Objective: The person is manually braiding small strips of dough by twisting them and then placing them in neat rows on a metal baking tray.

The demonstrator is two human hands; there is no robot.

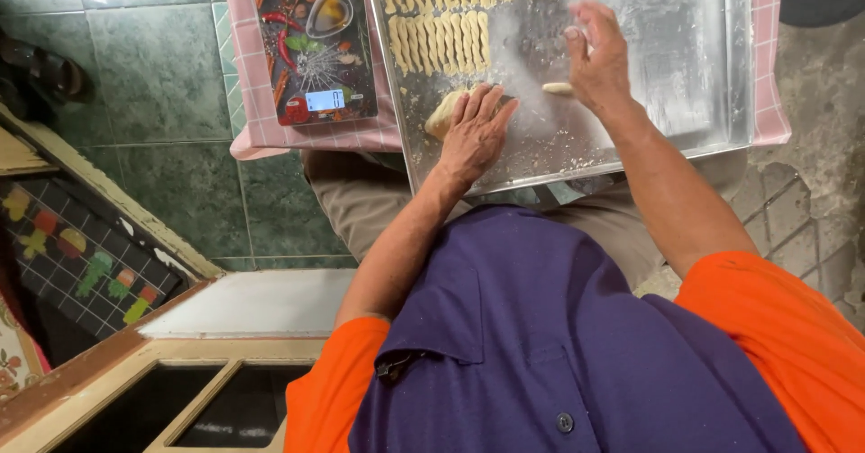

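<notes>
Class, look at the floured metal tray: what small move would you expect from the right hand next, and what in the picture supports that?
Probably the right hand would carry the small rolled dough piece beside it up to the rows of shaped dough pieces. That piece lies alone on the floured metal tray, apart from the rows, while the left hand rests on the dough lump.

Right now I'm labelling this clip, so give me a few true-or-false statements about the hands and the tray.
1. The left hand rests on a lump of dough. True.
2. The right hand grips a rolling pin. False: it hovers over a small rolled dough piece, no tool in it.
3. Shaped dough pieces lie in rows on the metal tray. True.
4. The kitchen scale sits inside the tray. False: it stands beside it, on the checked cloth.
</notes>
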